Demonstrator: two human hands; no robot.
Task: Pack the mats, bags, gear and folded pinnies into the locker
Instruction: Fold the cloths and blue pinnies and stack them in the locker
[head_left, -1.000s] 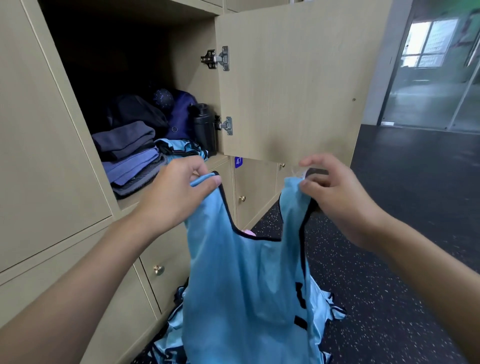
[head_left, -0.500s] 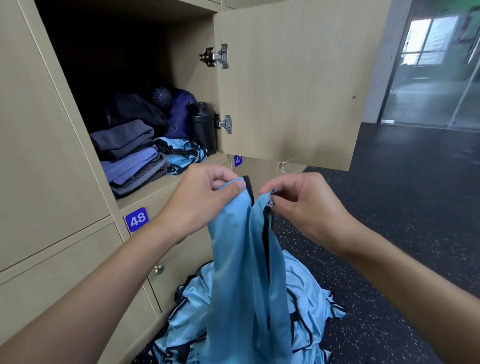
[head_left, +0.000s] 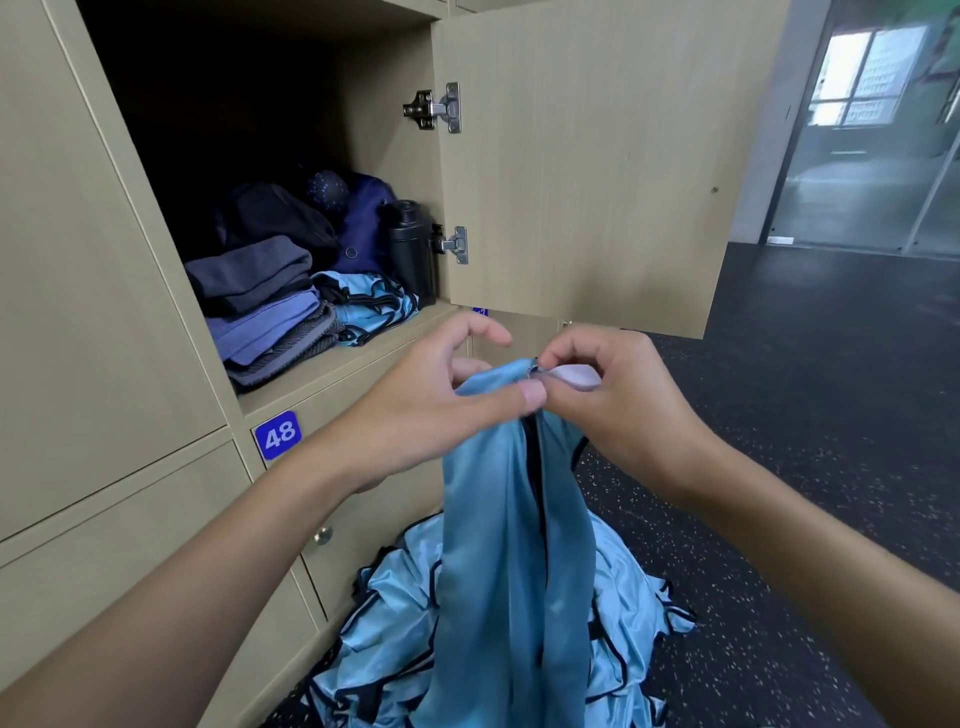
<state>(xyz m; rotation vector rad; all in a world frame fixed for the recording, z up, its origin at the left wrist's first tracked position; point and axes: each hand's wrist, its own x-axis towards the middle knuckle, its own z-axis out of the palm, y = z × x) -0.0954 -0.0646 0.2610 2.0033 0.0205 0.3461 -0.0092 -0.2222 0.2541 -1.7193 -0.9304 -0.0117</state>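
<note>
**Shiny light blue pinny with black trim (head_left: 509, 519) pinched at its top before the open beige wooden locker (head_left: 353, 356)**

The pinny is held up by its top edge, where the two straps are brought together, and it hangs down in a narrow fold. It is pinched by the left hand (head_left: 441, 405) between the thumb and the fingers beneath, while the index finger is raised loosely above the cloth. The same edge is gripped by the right hand (head_left: 602, 410), whose fingers are curled tightly, and a small white label (head_left: 579, 375) is seen beside its fingertips. The two hands are met at the thumb tips.

Below, a crumpled heap of more light blue pinnies (head_left: 395, 623) is spread on the dark speckled floor (head_left: 805, 389), against the lower locker fronts. Inside the locker, a stack of folded grey and purple mats (head_left: 260, 301) is laid at the left, with folded blue pinnies (head_left: 369, 306) just beside it. A dark blue bag (head_left: 363, 228) is set behind them, and a black cylindrical bottle (head_left: 413, 249) is stood upright by the hinged door (head_left: 597, 156), which is swung wide.
</note>
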